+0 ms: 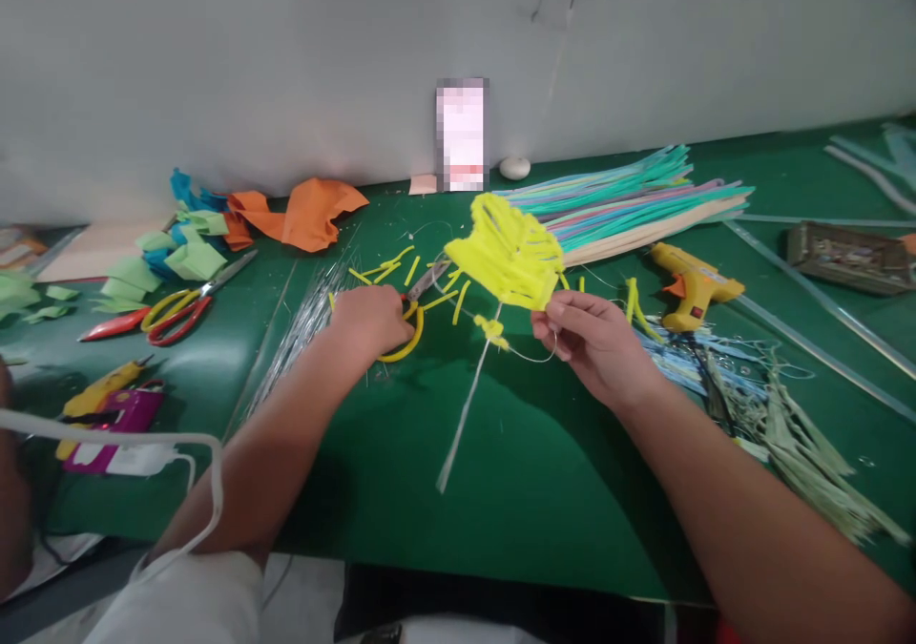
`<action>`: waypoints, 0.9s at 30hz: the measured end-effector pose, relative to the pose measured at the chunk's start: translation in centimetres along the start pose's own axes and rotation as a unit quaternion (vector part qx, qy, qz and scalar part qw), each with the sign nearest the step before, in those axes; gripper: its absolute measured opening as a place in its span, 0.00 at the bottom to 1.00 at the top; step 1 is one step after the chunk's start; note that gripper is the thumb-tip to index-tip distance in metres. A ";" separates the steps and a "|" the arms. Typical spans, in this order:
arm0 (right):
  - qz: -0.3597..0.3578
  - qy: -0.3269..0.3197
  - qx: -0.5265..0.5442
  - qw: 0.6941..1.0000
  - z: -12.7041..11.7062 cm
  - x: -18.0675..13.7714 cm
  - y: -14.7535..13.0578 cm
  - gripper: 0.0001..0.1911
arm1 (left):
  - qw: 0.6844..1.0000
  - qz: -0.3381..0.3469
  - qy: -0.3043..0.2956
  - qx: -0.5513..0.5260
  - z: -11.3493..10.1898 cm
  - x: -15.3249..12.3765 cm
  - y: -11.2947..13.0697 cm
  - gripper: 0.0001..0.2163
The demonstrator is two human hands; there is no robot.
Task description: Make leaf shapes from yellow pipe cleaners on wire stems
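My right hand pinches the lower edge of a bright yellow pipe-cleaner piece, shaped like a fan and held above the green table. A thin wire loops under my fingers. A pale stem with a small yellow knot hangs down from the piece to the table. My left hand rests closed on the yellow-handled scissors lying on the table, their blades pointing toward the yellow piece. Short yellow cut-offs are scattered around the scissors.
A bundle of pastel pipe cleaners lies behind the piece. A yellow glue gun sits to the right, straw-like scraps beyond it. Thin wires, red-and-yellow scissors, green and orange paper scraps lie left. A tray is far right.
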State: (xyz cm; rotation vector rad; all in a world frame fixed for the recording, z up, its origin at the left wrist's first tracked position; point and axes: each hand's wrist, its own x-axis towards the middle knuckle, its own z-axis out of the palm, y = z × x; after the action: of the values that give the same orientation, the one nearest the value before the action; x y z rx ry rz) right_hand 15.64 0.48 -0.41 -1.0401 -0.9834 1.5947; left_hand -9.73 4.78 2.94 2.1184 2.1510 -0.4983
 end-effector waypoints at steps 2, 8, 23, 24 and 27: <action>-0.007 0.024 -0.001 1.000 0.0 0.0 -0.1 0.10 | 0.999 -0.014 0.025 -0.032 0.4 0.4 -0.2 0.09; -0.035 0.059 -0.044 0.997 -0.4 0.3 -0.1 0.12 | 0.985 -0.012 0.141 -0.099 0.5 1.1 -1.5 0.12; -0.113 0.188 -0.060 0.974 -0.5 0.6 0.9 0.08 | 0.967 -0.019 0.193 -0.164 -2.8 -1.1 -4.0 0.19; -0.118 0.195 -0.066 0.972 -0.5 0.7 0.9 0.08 | 0.968 -0.006 0.187 -0.167 -3.0 -1.5 -3.7 0.19; -0.116 0.212 -0.082 0.967 -0.6 0.9 1.0 0.09 | 0.966 0.046 0.178 -0.181 -3.1 -2.9 -2.2 0.20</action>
State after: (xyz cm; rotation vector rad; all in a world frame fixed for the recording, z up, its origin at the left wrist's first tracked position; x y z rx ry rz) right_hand 15.73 1.16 -1.69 -1.2637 -0.9110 1.0544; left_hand -11.24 2.92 7.09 2.2023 2.0859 0.2890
